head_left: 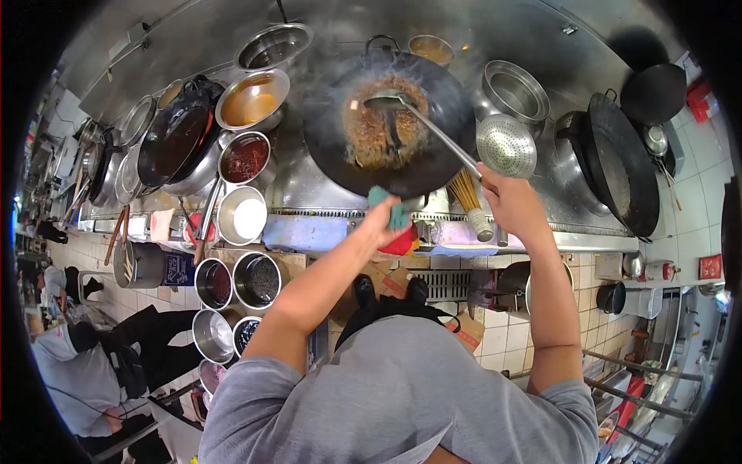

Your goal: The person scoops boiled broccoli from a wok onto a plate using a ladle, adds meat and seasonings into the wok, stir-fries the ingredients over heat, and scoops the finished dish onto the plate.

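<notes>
A large black wok (328, 158) holds steaming brown food (371, 131) in oily liquid. My right hand (508, 203) is closed round the handle of a long metal ladle (440, 135), whose bowl rests in the food. At the wok's near edge, my left hand (382, 223) is closed on a green cloth (398, 213). Just right of that hand a red and yellow cloth (402, 241) hangs at the counter's edge. A bamboo brush (469, 203) lies between the wok and my right hand, near a perforated strainer (506, 147).
Bowls of orange liquid (249, 100), red sauce (245, 158) and white stuff (249, 219) stand left of the wok. Other woks (174, 143) (618, 166) flank the stove. Several metal pots (257, 280) stand below left. A person in grey (73, 371) is at the far left.
</notes>
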A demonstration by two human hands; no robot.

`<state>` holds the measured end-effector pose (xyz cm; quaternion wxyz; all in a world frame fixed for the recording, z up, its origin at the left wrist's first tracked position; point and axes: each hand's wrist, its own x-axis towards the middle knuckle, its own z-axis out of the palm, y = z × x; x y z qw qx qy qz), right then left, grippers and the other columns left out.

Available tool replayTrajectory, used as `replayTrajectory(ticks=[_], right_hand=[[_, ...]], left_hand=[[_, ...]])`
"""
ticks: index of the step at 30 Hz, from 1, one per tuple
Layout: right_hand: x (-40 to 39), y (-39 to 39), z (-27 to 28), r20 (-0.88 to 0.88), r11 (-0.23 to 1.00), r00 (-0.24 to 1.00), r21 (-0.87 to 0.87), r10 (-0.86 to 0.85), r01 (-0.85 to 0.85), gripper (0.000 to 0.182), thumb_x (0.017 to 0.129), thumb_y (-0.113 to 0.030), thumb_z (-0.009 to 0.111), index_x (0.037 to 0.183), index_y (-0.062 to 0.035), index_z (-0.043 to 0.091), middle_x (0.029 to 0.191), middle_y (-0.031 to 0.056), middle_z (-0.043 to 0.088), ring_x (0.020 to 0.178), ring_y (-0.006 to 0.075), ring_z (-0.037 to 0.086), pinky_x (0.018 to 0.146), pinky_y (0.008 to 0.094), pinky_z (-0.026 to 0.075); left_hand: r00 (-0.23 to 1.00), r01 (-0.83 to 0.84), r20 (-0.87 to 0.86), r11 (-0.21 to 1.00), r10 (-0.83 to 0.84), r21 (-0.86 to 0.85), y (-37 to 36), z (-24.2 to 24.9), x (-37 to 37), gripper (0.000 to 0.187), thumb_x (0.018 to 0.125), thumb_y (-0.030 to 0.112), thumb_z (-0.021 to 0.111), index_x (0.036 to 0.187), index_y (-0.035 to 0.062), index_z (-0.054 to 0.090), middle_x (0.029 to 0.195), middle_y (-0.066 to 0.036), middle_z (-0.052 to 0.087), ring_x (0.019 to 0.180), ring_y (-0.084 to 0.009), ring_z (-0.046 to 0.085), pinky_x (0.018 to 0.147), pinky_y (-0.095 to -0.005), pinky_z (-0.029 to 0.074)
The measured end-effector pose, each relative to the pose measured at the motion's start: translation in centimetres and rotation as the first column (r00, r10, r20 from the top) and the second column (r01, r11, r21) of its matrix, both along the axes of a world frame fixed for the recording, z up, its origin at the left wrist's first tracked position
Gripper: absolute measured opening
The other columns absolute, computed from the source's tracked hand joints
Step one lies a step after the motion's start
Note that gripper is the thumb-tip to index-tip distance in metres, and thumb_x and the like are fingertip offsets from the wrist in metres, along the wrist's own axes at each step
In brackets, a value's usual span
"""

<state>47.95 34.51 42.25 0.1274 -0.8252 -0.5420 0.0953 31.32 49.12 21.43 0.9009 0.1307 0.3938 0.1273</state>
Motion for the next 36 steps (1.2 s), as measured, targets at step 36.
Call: replayTrajectory(ticks=[36], right_hand=[[-2.5,-5.8,-24.8,-0.476,0.948,0.846,0.070,-0.241,0.310,0.018,0.085,-0.012,0.054,0.095,0.0016,0.048,0.077,0.0143,0.061,0.075,0.0305,0.059,0.069,0.0390,0.047]], left_hand=[[0.857,0.260,0.492,0.952,-0.152,-0.159,0.1,2.5,-3.8,0.057,0.076,0.062,0.057,0.095,0.0079,0.055,0.076,-0.009,0.058,0.052,-0.0155,0.055,0.043,-0.0252,0.048]])
